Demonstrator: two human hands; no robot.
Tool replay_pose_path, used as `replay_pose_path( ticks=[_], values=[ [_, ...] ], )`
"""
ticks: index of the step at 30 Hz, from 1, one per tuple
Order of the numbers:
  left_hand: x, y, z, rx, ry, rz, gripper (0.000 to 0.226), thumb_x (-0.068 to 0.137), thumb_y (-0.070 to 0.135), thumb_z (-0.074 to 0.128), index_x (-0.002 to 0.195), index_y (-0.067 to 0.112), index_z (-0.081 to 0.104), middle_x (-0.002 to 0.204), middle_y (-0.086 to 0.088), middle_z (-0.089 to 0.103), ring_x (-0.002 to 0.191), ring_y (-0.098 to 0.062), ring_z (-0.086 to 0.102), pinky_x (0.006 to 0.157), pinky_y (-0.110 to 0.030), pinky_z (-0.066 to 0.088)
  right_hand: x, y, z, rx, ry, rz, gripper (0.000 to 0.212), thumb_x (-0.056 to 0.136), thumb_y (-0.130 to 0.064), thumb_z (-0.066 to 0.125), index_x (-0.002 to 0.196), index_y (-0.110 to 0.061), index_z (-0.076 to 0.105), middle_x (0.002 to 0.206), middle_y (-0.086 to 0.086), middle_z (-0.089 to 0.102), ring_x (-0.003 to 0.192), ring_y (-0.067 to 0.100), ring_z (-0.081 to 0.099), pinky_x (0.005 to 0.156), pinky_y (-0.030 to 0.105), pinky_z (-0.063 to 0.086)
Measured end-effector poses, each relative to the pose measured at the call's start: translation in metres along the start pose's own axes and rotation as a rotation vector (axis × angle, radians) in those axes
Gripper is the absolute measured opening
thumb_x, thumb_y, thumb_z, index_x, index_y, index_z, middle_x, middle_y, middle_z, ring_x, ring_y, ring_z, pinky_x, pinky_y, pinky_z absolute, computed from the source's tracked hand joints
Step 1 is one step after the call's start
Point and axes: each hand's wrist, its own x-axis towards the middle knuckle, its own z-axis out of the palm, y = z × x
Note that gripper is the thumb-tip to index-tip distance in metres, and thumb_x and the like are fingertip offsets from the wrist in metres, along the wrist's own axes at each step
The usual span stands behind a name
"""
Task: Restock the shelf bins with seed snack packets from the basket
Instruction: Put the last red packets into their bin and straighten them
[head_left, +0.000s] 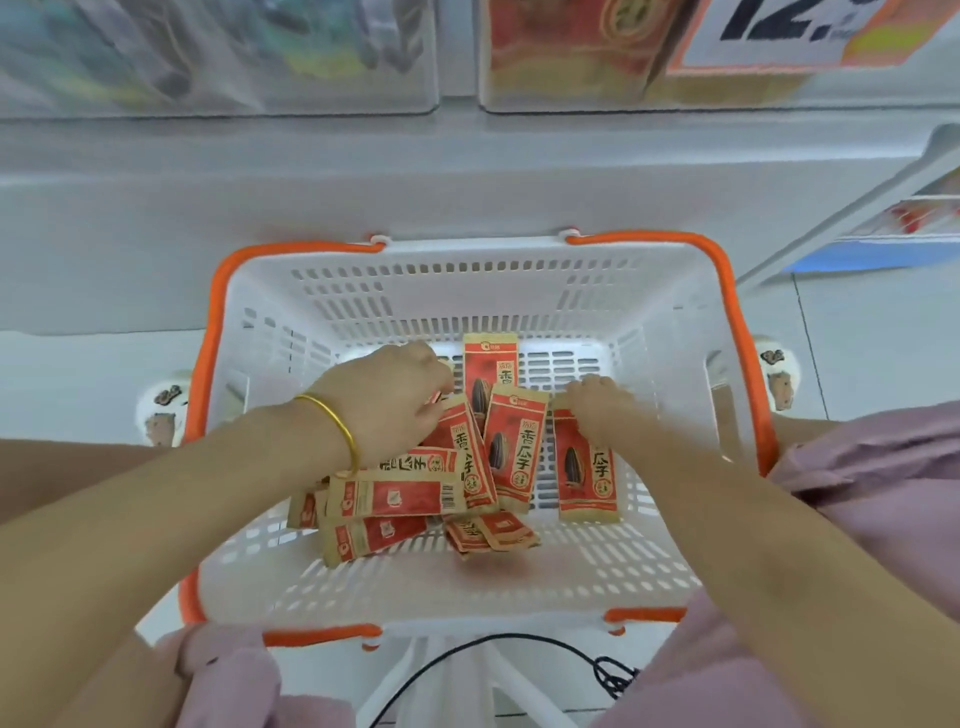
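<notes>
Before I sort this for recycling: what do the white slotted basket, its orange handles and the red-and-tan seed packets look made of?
White slotted basket: rigid moulded plastic, matte, going by its even slots. Orange handles: plastic too, smooth with a slight sheen. Red-and-tan seed packets: matte, kraft-like printed wrappers with crimped ends; paper or film, cannot tell.

The basket (363, 291) is smooth white plastic; its packets (514, 452) look like matt tan paper. At 12 o'clock the shelf bins (208, 98) are clear glossy plastic; the bangle (337, 426) is shiny yellow metal.
</notes>
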Motion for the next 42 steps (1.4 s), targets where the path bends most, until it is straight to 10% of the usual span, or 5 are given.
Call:
replay_pose_path(
  ticks=[6, 25, 29, 38, 42],
  values=[
    [0.003, 0.013, 0.000, -0.026, -0.050, -0.010, 0.035, 0.097, 0.026, 0.038, 0.130, 0.024, 0.048, 0.132, 0.002, 0.043, 0.112, -0.015, 0.047, 0.095, -0.035, 0.044, 0.000, 0.017, -0.062, 0.298, -0.442, -0.100, 0.017, 0.087, -0.013, 0.063, 0.104, -0.012, 0.062, 0.104, 0.002, 0.063, 0.100, 0.022, 0.061, 0.081, 0.032, 0.054],
    [-0.007, 0.031, -0.019, -0.213, 0.028, -0.020, 0.065, 0.091, 0.037, 0.055, 0.145, 0.014, 0.028, 0.147, -0.009, 0.032, 0.132, -0.022, 0.037, 0.107, -0.031, 0.031, -0.093, -0.009, -0.147, 0.311, 0.207, -0.331, 0.017, 0.086, -0.017, 0.066, 0.096, -0.003, 0.066, 0.077, -0.007, 0.048, 0.081, 0.014, 0.047, 0.067, 0.023, 0.030],
    [-0.020, 0.066, -0.043, -0.545, 0.083, 0.107, 0.091, 0.078, 0.032, 0.073, 0.146, 0.013, 0.017, 0.136, 0.002, 0.036, 0.127, -0.010, 0.038, 0.097, -0.010, 0.034, -0.166, 0.001, -0.191, 0.526, 0.361, -0.377, 0.009, 0.084, -0.013, 0.069, 0.083, -0.015, 0.060, 0.070, -0.012, 0.053, 0.064, 0.002, 0.050, 0.055, 0.008, 0.037],
    [-0.039, 0.134, -0.071, -0.849, 0.285, 0.166, 0.079, 0.076, 0.029, 0.076, 0.134, 0.015, 0.024, 0.113, 0.006, 0.053, 0.099, -0.008, 0.056, 0.079, -0.022, 0.045, -0.254, 0.011, -0.202, 1.167, 0.607, -0.346, 0.021, 0.084, 0.003, 0.064, 0.075, -0.015, 0.060, 0.070, -0.001, 0.059, 0.057, 0.000, 0.056, 0.060, 0.015, 0.047],
    [-0.051, 0.145, -0.085, -0.921, 0.341, 0.197, 0.069, 0.074, 0.031, 0.077, 0.122, 0.016, 0.031, 0.103, 0.009, 0.057, 0.094, -0.007, 0.060, 0.077, -0.023, 0.050, -0.281, 0.014, -0.205, 1.520, 0.725, -0.349, 0.027, 0.088, -0.008, 0.063, 0.111, -0.016, 0.053, 0.095, 0.005, 0.060, 0.077, 0.011, 0.063, 0.063, 0.020, 0.053]
  ],
)
